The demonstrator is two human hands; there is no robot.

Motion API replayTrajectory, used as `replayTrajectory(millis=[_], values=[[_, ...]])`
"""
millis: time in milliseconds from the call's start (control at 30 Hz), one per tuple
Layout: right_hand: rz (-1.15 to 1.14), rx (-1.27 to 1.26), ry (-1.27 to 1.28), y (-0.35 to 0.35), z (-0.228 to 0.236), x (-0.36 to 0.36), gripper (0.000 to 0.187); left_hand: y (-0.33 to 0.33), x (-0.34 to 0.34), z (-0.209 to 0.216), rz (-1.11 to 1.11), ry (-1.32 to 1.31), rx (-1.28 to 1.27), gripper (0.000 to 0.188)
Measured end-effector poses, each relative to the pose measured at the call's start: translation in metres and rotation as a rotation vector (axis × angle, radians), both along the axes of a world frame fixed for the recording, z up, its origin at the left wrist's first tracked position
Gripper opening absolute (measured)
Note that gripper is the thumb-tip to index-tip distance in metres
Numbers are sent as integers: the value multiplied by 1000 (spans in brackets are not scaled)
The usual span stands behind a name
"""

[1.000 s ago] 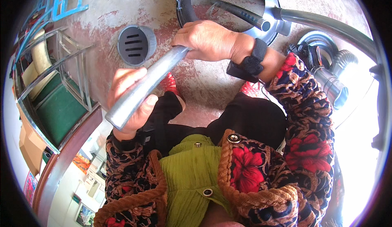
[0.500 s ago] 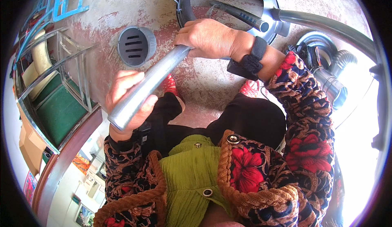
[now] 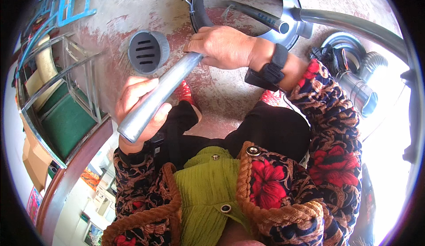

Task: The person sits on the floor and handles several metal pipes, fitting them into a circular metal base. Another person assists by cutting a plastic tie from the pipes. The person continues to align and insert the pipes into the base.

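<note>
A grey metal tube (image 3: 160, 96) slants in front of me, its near end low on the left and its far end up by my right hand. My left hand (image 3: 141, 102) wraps round the lower part, thumb on one side and fingers on the other. Over the upper end closes my right hand (image 3: 221, 46), covering that end, so what it looks like there is hidden. Below the tube, on the floor, stands a round grey metal piece (image 3: 148, 51) with a slotted plate.
A large dark metal ring (image 3: 295, 18) lies ahead, with a pipe (image 3: 259, 16) across its opening. Ducts (image 3: 361, 93) and round metal parts (image 3: 345, 46) are at right. A metal-framed chair (image 3: 68, 115) with green panels stands left, blue metal frames (image 3: 79, 0) behind it.
My right hand has shifted slightly down and left on the tube. Both hands keep their hold, and the tube has barely moved.
</note>
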State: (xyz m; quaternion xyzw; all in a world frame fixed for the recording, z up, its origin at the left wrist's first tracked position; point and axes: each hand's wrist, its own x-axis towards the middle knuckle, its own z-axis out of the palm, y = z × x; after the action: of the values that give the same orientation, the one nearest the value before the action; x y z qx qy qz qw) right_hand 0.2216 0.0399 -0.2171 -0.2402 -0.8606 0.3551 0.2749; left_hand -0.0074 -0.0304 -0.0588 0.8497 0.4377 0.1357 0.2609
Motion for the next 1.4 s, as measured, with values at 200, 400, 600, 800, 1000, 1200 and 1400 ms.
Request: replayTrajectory(millis=[200, 400, 600, 800, 1000, 1200, 1400], values=[[-59, 98, -44, 0, 0, -4, 38, -25, 9, -18, 458, -200, 6, 54], [-123, -25, 25, -3, -2, 0, 44, -12, -4, -9, 175, -7, -37, 53], [-20, 5, -13, 4, -3, 3, 35, -3, 0, -5, 244, -197, -179, 57], [-183, 17, -27, -7, -4, 2, 42, -26, 2, -19, 382, -122, -21, 44], [15, -16, -63, 3, -8, 2, 46, 7, -1, 0, -37, -13, 31, 48], [-175, 77, -162, -11, -3, -1, 41, -23, 11, -15, 528, -276, -118, 52], [-171, -6, 66, -5, -11, 0, 37, -12, -7, -4, 183, 8, -54, 51]])
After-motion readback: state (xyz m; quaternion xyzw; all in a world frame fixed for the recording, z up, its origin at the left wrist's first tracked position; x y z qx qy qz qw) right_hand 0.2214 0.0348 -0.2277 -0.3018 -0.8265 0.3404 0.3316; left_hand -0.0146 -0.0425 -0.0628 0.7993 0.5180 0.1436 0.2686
